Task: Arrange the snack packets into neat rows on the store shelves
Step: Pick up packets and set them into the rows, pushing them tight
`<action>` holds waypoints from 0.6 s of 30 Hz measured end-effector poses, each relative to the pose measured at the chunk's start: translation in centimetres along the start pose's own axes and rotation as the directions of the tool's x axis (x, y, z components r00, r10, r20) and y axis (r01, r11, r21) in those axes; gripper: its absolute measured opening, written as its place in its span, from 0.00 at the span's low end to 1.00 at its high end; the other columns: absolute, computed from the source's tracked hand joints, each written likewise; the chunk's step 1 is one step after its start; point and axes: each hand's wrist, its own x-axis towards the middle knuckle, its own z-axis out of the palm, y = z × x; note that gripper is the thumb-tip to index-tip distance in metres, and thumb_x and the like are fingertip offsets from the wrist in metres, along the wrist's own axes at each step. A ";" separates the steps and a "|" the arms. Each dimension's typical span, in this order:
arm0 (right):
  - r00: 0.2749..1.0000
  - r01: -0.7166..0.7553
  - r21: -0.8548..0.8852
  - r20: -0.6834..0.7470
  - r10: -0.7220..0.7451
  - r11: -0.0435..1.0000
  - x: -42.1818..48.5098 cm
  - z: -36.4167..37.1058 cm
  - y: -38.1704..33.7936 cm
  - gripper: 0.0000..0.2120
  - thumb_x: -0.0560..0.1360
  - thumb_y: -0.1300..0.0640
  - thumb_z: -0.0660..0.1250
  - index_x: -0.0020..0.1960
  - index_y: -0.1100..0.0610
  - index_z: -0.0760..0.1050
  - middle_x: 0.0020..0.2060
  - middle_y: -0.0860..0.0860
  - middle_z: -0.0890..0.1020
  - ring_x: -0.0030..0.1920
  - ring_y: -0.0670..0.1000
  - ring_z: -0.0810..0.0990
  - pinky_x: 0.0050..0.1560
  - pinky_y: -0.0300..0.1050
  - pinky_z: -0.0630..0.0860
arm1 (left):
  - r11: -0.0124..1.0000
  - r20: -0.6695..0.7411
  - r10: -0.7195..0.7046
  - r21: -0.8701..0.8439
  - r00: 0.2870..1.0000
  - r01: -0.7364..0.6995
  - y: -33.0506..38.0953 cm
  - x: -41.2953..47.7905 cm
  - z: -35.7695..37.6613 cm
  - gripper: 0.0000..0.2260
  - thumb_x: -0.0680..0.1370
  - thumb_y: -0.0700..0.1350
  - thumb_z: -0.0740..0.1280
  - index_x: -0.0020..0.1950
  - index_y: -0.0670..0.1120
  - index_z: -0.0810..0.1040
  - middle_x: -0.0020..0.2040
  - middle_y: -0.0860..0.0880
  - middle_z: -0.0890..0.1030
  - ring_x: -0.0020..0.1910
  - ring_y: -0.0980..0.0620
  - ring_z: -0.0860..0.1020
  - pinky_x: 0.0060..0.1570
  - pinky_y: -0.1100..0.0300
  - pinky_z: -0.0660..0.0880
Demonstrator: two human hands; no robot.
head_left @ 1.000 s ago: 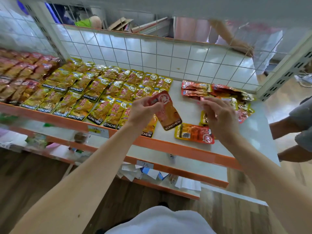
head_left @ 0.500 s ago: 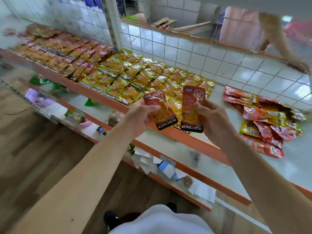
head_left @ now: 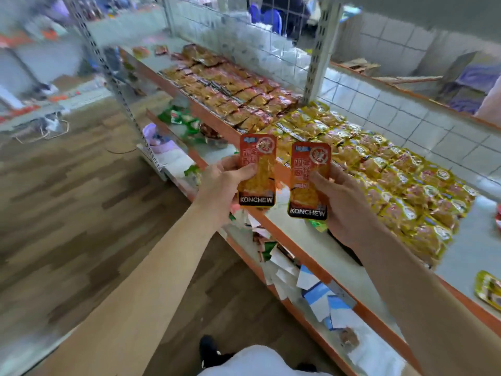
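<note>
Left-hand packet (head_left: pixel 257 169) and right-hand packet (head_left: pixel 310 183), now apart, before yellow rows (head_left: pixel 401 183)

The top shelf (head_left: pixel 292 226), pale with an orange front edge, carries tight rows of yellow packets (head_left: pixel 406 191) on its right section and rows of red-brown packets (head_left: pixel 230 85) beyond the upright to the left. One lone yellow packet (head_left: pixel 488 289) lies apart near the front edge at far right. The lower shelf (head_left: pixel 306 321) holds loose papers (head_left: pixel 320 297) and scattered green packets (head_left: pixel 184 118)

Yellow packets (head_left: pixel 393 172) fill shelf (head_left: pixel 466 256); right end bare.
</note>
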 end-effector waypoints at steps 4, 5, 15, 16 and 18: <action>0.993 -0.057 0.012 0.108 0.056 0.998 1.5 5.9 1.5 0.16 0.78 0.66 0.66 0.64 0.55 0.75 0.52 0.54 0.86 0.48 0.53 0.86 0.44 0.49 0.83 | 0.998 -0.068 0.036 -0.048 0.997 -0.039 2.1 0.5 -5.5 0.08 0.77 0.37 0.71 0.54 0.44 0.81 0.48 0.45 0.86 0.45 0.46 0.85 0.46 0.52 0.82; 0.986 -0.073 0.012 0.152 0.071 0.997 1.9 7.3 1.8 0.20 0.74 0.68 0.67 0.64 0.56 0.75 0.51 0.55 0.86 0.48 0.55 0.86 0.45 0.51 0.83 | 0.997 -0.076 0.040 -0.055 0.996 -0.045 2.6 0.6 -6.9 0.07 0.77 0.37 0.70 0.54 0.44 0.81 0.48 0.44 0.86 0.46 0.45 0.85 0.48 0.50 0.82; 0.959 -0.031 0.022 0.283 0.023 0.999 4.3 20.2 5.5 0.18 0.79 0.74 0.58 0.61 0.57 0.75 0.47 0.54 0.87 0.49 0.54 0.86 0.44 0.47 0.83 | 0.995 -0.122 0.078 -0.052 0.989 -0.085 6.8 0.9 -20.1 0.12 0.77 0.33 0.68 0.59 0.43 0.80 0.52 0.44 0.85 0.51 0.45 0.85 0.55 0.47 0.80; 0.960 -0.021 0.013 0.278 0.017 1.000 4.4 21.0 5.7 0.17 0.79 0.74 0.59 0.59 0.57 0.75 0.46 0.54 0.87 0.49 0.53 0.86 0.43 0.46 0.83 | 0.994 -0.130 0.090 -0.050 0.987 -0.097 7.2 1.1 -21.0 0.11 0.77 0.33 0.68 0.56 0.43 0.80 0.51 0.44 0.86 0.50 0.46 0.85 0.55 0.47 0.80; 0.965 -0.004 -0.012 0.262 0.007 1.000 4.9 22.3 6.0 0.14 0.78 0.73 0.60 0.57 0.59 0.76 0.45 0.54 0.87 0.48 0.53 0.86 0.43 0.45 0.83 | 0.992 -0.147 0.108 -0.051 0.983 -0.117 7.9 1.4 -22.3 0.09 0.77 0.32 0.68 0.54 0.44 0.81 0.48 0.45 0.86 0.48 0.47 0.85 0.54 0.48 0.80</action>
